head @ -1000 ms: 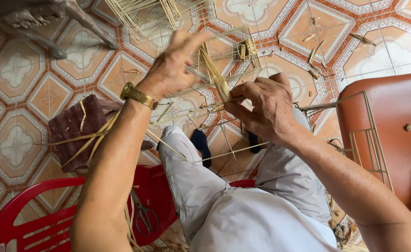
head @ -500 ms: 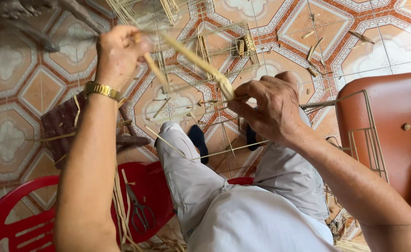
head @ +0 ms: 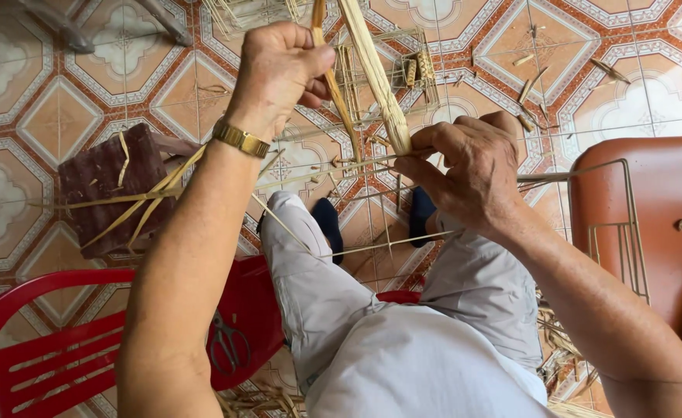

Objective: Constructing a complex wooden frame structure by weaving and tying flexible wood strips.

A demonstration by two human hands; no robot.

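Note:
My left hand [head: 279, 71], with a gold watch [head: 241, 139] at the wrist, is raised and closed on a pale straw strand [head: 333, 85] that it holds taut. My right hand [head: 468, 170] pinches a thicker bundle of straw [head: 376, 73] where it meets a thin wire frame [head: 372, 162] held over my knees. More thin wires of the frame cross in front of my grey trousers [head: 310, 271]. The bundle's upper end runs out of the top of the view.
A red plastic chair [head: 46, 348] stands at lower left with scissors [head: 228, 348] on its seat. A dark brown block [head: 112, 190] with loose straw lies on the patterned tile floor [head: 31, 70]. A brown chair [head: 651, 217] bearing a wire frame is at right. Straw scraps litter the floor.
My left hand has swung from the centre out to the left, then back up toward the middle, drawing the straw strand tight. My right hand stayed pinching at the frame.

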